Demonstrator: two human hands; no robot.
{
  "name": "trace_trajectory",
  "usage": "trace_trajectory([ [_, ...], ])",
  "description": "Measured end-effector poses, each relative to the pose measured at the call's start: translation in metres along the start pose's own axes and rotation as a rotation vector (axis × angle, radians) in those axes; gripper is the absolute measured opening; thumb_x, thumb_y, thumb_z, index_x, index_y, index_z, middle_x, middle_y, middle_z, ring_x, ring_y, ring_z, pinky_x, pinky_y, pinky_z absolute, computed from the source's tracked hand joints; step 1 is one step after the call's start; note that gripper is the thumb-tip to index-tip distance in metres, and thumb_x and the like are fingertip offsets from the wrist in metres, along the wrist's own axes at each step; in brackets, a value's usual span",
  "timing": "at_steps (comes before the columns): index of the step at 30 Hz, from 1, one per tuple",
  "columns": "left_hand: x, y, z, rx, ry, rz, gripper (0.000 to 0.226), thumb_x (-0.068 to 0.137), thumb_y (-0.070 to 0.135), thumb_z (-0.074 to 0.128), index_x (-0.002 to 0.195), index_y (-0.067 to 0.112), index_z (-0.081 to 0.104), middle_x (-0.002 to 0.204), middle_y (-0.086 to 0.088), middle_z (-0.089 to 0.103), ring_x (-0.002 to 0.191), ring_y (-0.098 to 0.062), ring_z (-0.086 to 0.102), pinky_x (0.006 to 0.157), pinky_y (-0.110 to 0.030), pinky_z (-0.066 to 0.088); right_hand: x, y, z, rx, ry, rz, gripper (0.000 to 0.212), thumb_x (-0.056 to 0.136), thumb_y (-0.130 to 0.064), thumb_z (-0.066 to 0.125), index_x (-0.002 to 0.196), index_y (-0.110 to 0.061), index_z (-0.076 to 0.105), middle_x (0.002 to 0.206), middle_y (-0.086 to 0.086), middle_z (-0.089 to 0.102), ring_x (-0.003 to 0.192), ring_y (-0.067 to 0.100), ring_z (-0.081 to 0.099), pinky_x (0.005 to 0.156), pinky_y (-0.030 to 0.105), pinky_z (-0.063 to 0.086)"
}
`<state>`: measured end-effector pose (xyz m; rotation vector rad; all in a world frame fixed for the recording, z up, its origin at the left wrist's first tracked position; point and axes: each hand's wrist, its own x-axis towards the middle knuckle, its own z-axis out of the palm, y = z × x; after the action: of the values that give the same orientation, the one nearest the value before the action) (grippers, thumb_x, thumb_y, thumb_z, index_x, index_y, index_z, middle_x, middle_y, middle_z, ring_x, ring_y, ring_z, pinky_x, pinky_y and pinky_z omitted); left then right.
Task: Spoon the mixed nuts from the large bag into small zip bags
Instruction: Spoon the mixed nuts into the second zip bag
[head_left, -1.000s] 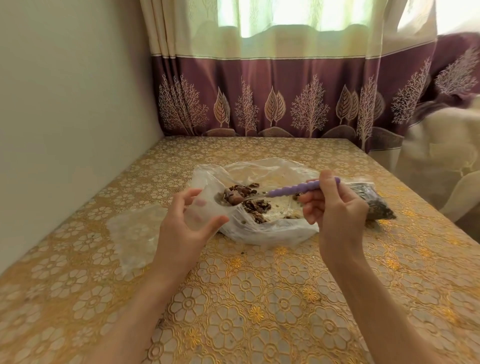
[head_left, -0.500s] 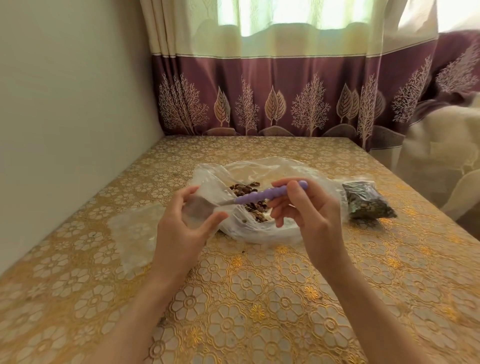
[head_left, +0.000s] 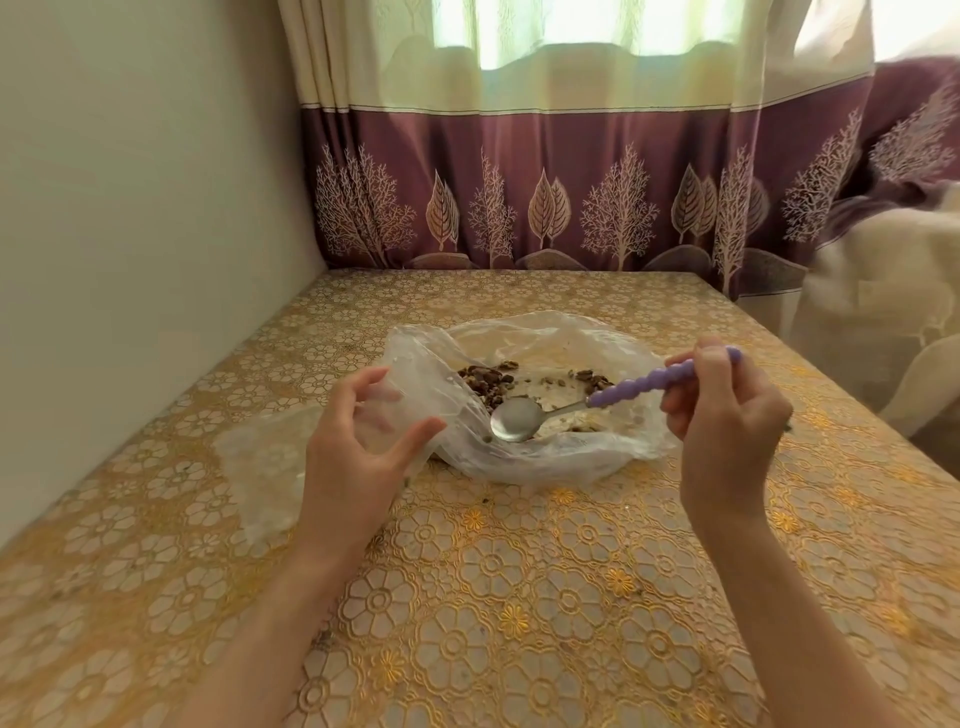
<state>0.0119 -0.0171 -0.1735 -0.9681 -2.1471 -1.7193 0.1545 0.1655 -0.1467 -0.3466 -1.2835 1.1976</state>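
Both grips are busy: the right hand (head_left: 727, 415) pinches the purple bumpy handle of the spoon (head_left: 592, 405), and the left hand (head_left: 358, 441) curls its fingers and thumb around a small zip bag (head_left: 410, 400), holding its mouth open. That small bag is see-through and very hard to make out against the big one. The spoon's shiny bowl looks bare and hangs low over the near side of the large bag (head_left: 545, 457), which lies open on the worktop (head_left: 519, 597) between the two hands. The mixed nuts (head_left: 485, 382) sit in a dark little heap inside the large bag, with a few more further right. The right hand hides the worktop behind it. Another clear bag (head_left: 254, 467) lies flat to the left, pale and blurry. Both arms are cut off at the bottom edge.
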Motion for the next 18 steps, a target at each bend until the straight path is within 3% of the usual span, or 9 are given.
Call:
trace_trajectory([
  [3,0.0,0.0,-0.001,-0.002,0.009,0.0,0.064,0.061,0.058,0.067,0.117,0.034,0.045,0.102,0.022,0.054,0.095,0.009,0.053,0.08,-0.01,0.044,-0.004,0.0,0.002,-0.051,-0.047,-0.06,0.031,0.094,-0.011,0.046,0.064,-0.016,0.054,0.046,-0.013,0.056,0.043,0.0,0.044,0.044,0.012,0.034],
  [9,-0.001,0.0,-0.002,-0.008,0.0,-0.016,0.064,0.062,0.057,0.068,0.117,0.034,0.045,0.107,0.014,0.056,0.101,-0.01,0.056,0.088,-0.039,0.051,-0.008,-0.001,0.004,-0.09,-0.044,-0.092,0.031,0.091,-0.017,0.046,0.06,-0.015,0.053,0.046,-0.012,0.058,0.04,0.002,0.043,0.042,0.014,0.034],
  [18,0.0,0.001,-0.002,-0.003,0.01,-0.002,0.064,0.062,0.058,0.067,0.117,0.033,0.045,0.106,0.017,0.055,0.099,-0.006,0.056,0.084,-0.036,0.053,-0.012,0.018,0.007,-0.217,-0.066,0.014,0.034,0.096,-0.021,0.05,0.065,-0.01,0.06,0.047,-0.007,0.059,0.042,0.003,0.05,0.049,0.022,0.037],
])
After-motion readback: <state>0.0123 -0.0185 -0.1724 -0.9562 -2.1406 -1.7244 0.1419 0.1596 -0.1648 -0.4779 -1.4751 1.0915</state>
